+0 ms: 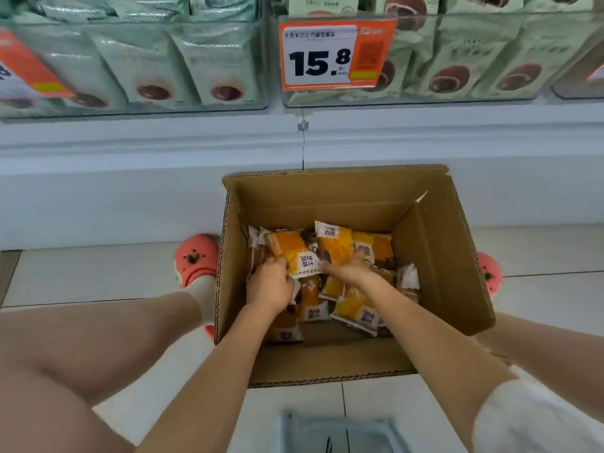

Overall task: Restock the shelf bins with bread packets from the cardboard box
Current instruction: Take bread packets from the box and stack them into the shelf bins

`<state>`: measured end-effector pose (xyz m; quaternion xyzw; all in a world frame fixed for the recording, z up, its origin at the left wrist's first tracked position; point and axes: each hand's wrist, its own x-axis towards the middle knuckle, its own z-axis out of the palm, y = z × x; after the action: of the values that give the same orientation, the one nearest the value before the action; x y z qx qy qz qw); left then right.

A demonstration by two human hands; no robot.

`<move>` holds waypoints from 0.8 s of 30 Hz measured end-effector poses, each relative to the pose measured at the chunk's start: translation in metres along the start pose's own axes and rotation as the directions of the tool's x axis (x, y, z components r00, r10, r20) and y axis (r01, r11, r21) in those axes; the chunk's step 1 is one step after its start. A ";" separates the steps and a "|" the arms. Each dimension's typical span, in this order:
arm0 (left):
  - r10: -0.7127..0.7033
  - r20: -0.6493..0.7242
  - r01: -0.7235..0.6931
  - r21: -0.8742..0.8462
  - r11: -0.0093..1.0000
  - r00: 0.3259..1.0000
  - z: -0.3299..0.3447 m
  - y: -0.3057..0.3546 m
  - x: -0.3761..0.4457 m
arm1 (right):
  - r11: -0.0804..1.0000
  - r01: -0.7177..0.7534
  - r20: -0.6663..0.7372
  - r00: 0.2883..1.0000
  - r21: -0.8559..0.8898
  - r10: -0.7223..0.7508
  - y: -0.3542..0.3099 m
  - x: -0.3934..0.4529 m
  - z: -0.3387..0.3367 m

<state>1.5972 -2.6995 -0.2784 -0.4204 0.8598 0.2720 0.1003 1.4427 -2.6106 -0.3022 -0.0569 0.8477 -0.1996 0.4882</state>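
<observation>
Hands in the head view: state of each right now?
Left hand: grips an orange bread packet in the cardboard box.
Right hand: grips another orange packet, thumb on its front.

Only thing properly readable is the orange-and-white price tag [336,53] clipped to the front of the clear shelf bin [457,93] straight above the cardboard box [451,250]: big black "15.8". Its smaller Chinese line on top is too blurry to read. The orange bread packets [333,246] inside the box carry white labels with Chinese characters, looks like "芝士风味".
</observation>
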 end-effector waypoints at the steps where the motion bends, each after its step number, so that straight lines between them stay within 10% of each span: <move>1: 0.005 -0.003 -0.005 0.020 1.000 1.000 0.002 0.000 0.001 | 1.000 -0.023 -0.014 1.000 0.015 0.023 -0.004 0.003 0.003; 7: 0.011 -0.075 -0.008 0.035 0.999 0.997 0.013 -0.003 -0.002 | 0.997 -0.046 -0.210 0.977 -0.061 0.032 -0.013 0.015 0.023; 13: 0.033 -0.184 -0.070 -0.202 0.977 0.982 0.004 0.019 -0.010 | 0.864 -0.197 0.051 0.979 0.464 0.196 -0.021 -0.011 0.008; 16: -0.064 0.221 0.216 -0.781 0.587 0.973 -0.011 0.044 -0.018 | 0.872 -0.055 0.054 0.998 0.487 0.032 -0.013 -0.054 0.005; 19: 0.016 0.399 0.393 -0.908 0.146 0.917 -0.023 0.054 -0.023 | 0.895 0.344 -0.094 0.939 0.283 -0.331 0.006 -0.089 0.016; 24: -0.007 0.272 0.269 -0.949 0.166 0.962 -0.034 0.039 -0.033 | 0.811 0.562 -0.146 0.827 0.165 -0.543 0.016 -0.124 -0.002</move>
<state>1.5897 -2.6764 -0.2220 -0.4326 0.4280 0.7895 -0.0797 1.5065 -2.5598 -0.2078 -0.2420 0.7913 -0.4199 0.3727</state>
